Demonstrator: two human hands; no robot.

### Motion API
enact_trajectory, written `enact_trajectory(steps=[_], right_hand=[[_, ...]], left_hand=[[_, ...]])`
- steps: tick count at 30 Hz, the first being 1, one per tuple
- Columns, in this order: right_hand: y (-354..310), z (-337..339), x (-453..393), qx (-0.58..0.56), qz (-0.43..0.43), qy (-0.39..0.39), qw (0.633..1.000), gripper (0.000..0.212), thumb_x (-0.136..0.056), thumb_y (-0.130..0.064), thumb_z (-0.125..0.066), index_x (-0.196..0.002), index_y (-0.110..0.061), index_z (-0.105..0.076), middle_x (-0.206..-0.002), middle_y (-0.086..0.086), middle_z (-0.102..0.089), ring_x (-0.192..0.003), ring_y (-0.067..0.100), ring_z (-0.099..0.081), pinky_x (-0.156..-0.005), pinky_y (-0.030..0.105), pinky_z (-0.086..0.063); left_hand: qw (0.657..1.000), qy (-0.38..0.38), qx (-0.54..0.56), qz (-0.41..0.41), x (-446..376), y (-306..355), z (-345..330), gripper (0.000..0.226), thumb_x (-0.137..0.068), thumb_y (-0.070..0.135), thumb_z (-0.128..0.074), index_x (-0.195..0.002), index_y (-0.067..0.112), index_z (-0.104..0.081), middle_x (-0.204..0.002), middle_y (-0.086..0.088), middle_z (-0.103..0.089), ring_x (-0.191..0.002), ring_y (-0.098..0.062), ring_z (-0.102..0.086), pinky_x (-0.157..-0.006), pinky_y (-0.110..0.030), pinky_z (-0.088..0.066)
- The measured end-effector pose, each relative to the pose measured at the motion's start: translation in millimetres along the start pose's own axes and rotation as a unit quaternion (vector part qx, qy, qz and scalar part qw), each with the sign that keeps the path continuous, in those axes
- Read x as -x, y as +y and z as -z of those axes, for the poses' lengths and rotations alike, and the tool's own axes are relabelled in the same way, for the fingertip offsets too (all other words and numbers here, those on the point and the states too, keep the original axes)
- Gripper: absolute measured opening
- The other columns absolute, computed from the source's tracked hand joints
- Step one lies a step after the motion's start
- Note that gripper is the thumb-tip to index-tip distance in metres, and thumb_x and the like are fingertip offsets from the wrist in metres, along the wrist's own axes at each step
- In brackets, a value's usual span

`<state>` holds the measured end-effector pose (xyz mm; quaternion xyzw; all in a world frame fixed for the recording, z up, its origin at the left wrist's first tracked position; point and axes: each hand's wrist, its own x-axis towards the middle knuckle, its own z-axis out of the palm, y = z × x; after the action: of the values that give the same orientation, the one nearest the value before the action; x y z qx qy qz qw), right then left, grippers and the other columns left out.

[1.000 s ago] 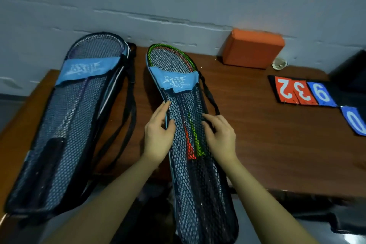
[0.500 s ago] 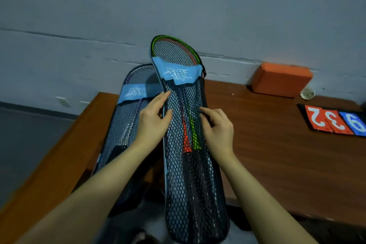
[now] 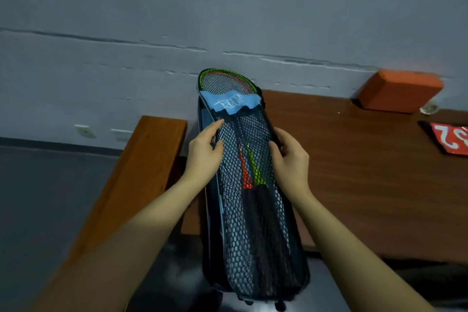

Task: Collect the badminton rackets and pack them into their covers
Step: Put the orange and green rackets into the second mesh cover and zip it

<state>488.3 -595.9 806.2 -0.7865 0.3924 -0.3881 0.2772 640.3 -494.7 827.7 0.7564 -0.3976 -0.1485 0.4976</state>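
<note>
Your left hand (image 3: 202, 157) and right hand (image 3: 291, 159) each pinch a side edge of the mesh cover (image 3: 253, 223), fingers curled. Rackets (image 3: 225, 81) sit inside, heads poking past the cover's far end, over the table (image 3: 354, 159). Keep both grips level; settle it flat.

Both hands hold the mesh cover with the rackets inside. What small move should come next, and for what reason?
Probably slide the mesh cover further up over the racket heads. The green-rimmed heads stick out beyond the cover's blue band, so packing looks unfinished. The left hand and right hand each grip a side edge of the mesh, well placed for pulling.
</note>
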Motion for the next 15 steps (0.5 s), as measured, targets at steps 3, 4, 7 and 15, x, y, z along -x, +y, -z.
enact_trajectory(steps=[3, 4, 7, 15], right_hand=[[-4.6, -14.9, 8.5, -0.005, -0.045, -0.019, 0.999, 0.034, -0.091, -0.017, -0.058, -0.125, -0.013, -0.058, -0.117, 0.001, -0.064, -0.104, 0.016, -0.060, -0.088, 0.037, -0.051], [-5.8, -18.3, 10.1, -0.008, -0.064, -0.032, 0.997, 0.035, -0.090, -0.017, -0.058, -0.125, -0.013, -0.058, -0.115, 0.000, -0.065, -0.100, 0.015, -0.061, -0.086, 0.034, -0.051], [-5.5, -31.8, 14.9, 0.002, -0.121, -0.066, 0.990, 0.035, -0.090, -0.021, -0.059, -0.125, -0.017, -0.058, -0.094, -0.001, -0.065, -0.082, 0.014, -0.060, -0.071, 0.030, -0.051], [2.7, -46.7, -9.5, -0.033, -0.172, -0.059, 0.983, 0.032, -0.089, -0.012, -0.060, -0.121, -0.014, -0.061, -0.099, -0.001, -0.065, -0.084, 0.015, -0.060, -0.062, 0.002, -0.041]], left_hand=[[0.999, -0.029, -0.008, 0.027, -7.1, -21.9, 2.7, 0.052, -0.088, 0.002, -0.052, -0.137, 0.015, -0.040, -0.124, -0.015, -0.055, -0.111, -0.032, -0.053, -0.096, -0.048, -0.045], [0.999, -0.036, -0.017, 0.035, -8.4, -29.7, 2.4, 0.053, -0.088, 0.003, -0.052, -0.138, 0.014, -0.039, -0.127, -0.013, -0.052, -0.113, -0.029, -0.052, -0.099, -0.046, -0.043], [0.997, -0.042, -0.039, 0.056, -12.2, -52.7, 2.6, 0.050, -0.089, 0.004, -0.052, -0.137, 0.008, -0.040, -0.133, -0.011, -0.046, -0.123, -0.024, -0.044, -0.107, -0.032, -0.033], [0.993, -0.066, -0.056, 0.076, -11.7, -71.5, -10.6, 0.055, -0.088, 0.008, -0.058, -0.137, 0.000, -0.035, -0.127, -0.011, -0.035, -0.111, -0.013, -0.041, -0.092, -0.003, -0.018]])
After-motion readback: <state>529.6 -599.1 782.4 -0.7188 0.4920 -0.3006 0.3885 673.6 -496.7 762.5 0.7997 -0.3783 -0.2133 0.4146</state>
